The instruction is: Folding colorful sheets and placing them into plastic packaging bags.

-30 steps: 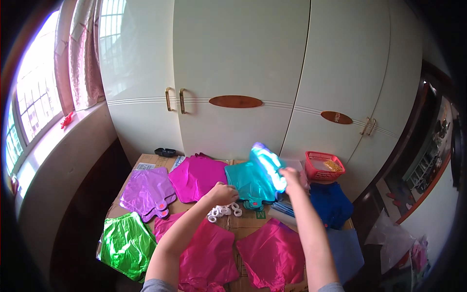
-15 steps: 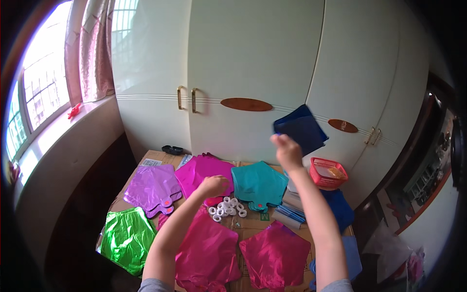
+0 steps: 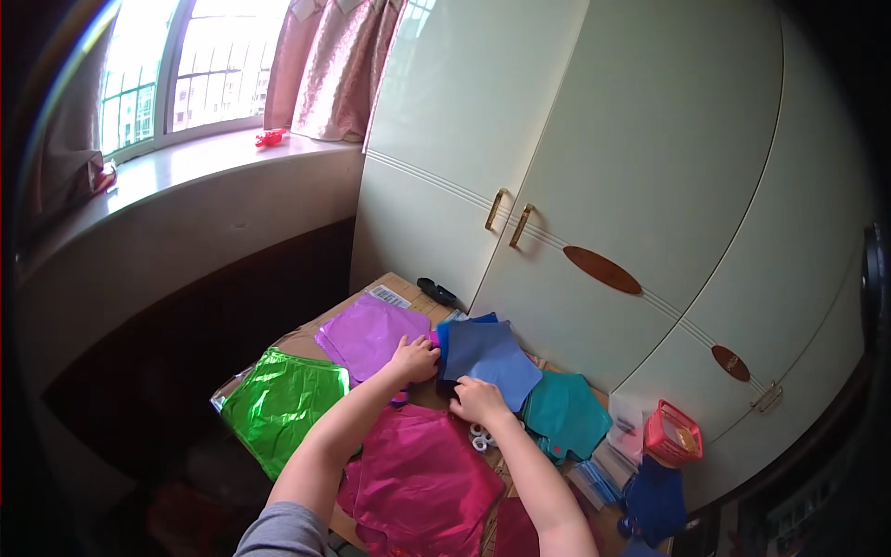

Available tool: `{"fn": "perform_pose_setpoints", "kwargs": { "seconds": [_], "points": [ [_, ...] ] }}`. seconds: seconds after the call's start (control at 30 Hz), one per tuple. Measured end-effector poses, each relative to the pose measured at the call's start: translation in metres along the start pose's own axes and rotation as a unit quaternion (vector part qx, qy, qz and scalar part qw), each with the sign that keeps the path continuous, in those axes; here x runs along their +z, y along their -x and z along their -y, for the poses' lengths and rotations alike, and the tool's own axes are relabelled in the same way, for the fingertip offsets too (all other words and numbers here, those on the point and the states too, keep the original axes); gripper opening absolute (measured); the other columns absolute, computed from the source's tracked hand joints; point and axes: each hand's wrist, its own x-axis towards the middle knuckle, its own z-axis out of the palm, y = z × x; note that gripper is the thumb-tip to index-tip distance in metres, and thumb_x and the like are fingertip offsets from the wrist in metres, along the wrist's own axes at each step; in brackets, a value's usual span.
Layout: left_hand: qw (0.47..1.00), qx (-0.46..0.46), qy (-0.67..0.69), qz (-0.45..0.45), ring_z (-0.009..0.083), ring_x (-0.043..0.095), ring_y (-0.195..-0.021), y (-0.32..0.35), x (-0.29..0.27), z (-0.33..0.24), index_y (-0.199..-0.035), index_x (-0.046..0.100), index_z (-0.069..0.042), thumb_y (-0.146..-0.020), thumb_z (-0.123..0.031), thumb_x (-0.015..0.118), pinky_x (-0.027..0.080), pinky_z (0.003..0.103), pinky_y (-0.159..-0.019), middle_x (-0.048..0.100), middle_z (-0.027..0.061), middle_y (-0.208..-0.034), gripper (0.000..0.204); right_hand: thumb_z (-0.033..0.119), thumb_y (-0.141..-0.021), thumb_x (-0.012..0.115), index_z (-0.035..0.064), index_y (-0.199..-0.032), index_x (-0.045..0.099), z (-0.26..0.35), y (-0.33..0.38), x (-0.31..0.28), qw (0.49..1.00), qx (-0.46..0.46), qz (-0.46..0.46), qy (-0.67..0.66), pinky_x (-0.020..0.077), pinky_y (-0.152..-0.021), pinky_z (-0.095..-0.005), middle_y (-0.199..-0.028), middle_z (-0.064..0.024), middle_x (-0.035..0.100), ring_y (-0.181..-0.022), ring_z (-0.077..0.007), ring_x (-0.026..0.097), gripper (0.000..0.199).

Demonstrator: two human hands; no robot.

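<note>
A stack of blue foil sheets [image 3: 497, 357], matte blue on top with darker blue showing behind, lies at the back of the table over the place of the magenta foil. My left hand [image 3: 415, 360] is at its left edge, fingers slightly spread, with a sliver of magenta beside the fingertips. Against the lower left edge of the stack rests my right hand [image 3: 480, 399], its thumb apart from the fingers. Under the right wrist, white rings [image 3: 480, 438] are partly hidden. Purple foil [image 3: 371, 330] lies beyond my left forearm.
Green foil [image 3: 283, 404], crimson foil [image 3: 422, 483] and teal foil [image 3: 566, 413] lie on the cardboard-covered table. To the right are a red basket [image 3: 673, 436] and dark blue foil [image 3: 654, 501]. A black object [image 3: 436, 291] sits by the white wardrobe [image 3: 650, 158].
The blue stack, raised in my right hand before, now lies on the table over the magenta foil. My right hand has come down and left, beside my left hand. The view has turned left.
</note>
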Motion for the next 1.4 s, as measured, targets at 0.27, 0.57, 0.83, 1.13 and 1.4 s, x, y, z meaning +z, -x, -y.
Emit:
{"fn": "perform_pose_setpoints", "kwargs": {
  "seconds": [0.27,0.57,0.83,1.13,1.4],
  "points": [
    [0.998,0.018,0.016,-0.05,0.027,0.048,-0.121,-0.001,-0.007,0.003,-0.108,0.061,-0.012,-0.079,-0.029,0.054,0.033,0.055,-0.1,0.058,0.0112,-0.119,0.035,0.029,-0.077,0.066,0.0088,-0.087,0.071,-0.008,-0.006,0.027,0.986,0.142,-0.052,-0.077,0.0529,-0.074,-0.0401,-0.089,-0.0105,0.068,-0.08,-0.0298,0.066,0.023],
    [0.953,0.234,0.153,-0.114,0.0265,0.065,-0.085,0.015,-0.011,-0.007,-0.086,0.066,-0.01,-0.079,-0.023,0.054,0.048,0.041,-0.077,0.067,0.0077,-0.084,0.019,0.028,-0.068,0.078,0.0068,-0.08,0.073,-0.019,-0.005,0.022,0.899,0.323,-0.094,-0.281,0.0508,-0.064,-0.0324,-0.07,-0.0103,0.069,-0.065,-0.021,0.067,0.025],
    [0.962,0.233,0.137,-0.027,0.0255,0.06,-0.102,0.003,0.005,-0.007,-0.111,0.062,-0.02,-0.089,-0.029,0.049,0.045,0.042,-0.089,0.065,0.0048,-0.105,0.028,0.011,-0.083,0.068,0.0003,-0.084,0.067,-0.068,0.001,0.05,0.768,0.351,-0.171,-0.507,0.0447,-0.061,-0.0267,-0.077,-0.0022,0.065,-0.066,-0.0104,0.057,0.011],
    [0.976,0.193,0.046,0.091,0.0221,0.046,-0.124,0.005,-0.009,-0.023,-0.127,0.053,-0.027,-0.089,-0.039,0.049,0.031,0.049,-0.103,0.051,-0.0008,-0.133,0.04,0.012,-0.085,0.06,0.003,-0.071,0.056,-0.161,0.05,-0.072,0.656,0.396,-0.504,-0.398,0.04,-0.054,-0.0277,-0.066,0.0002,0.055,-0.06,-0.0085,0.05,0.016],
    [0.983,0.171,0.031,0.059,0.0204,0.043,-0.128,0.015,-0.009,-0.017,-0.124,0.055,-0.023,-0.086,-0.041,0.053,0.03,0.053,-0.103,0.051,-0.001,-0.132,0.041,0.013,-0.089,0.057,0.0047,-0.098,0.063,-0.056,-0.003,-0.175,0.809,0.171,-0.559,-0.062,0.049,-0.063,-0.04,-0.081,-0.017,0.065,-0.072,-0.0349,0.064,0.014]
  ]
}}
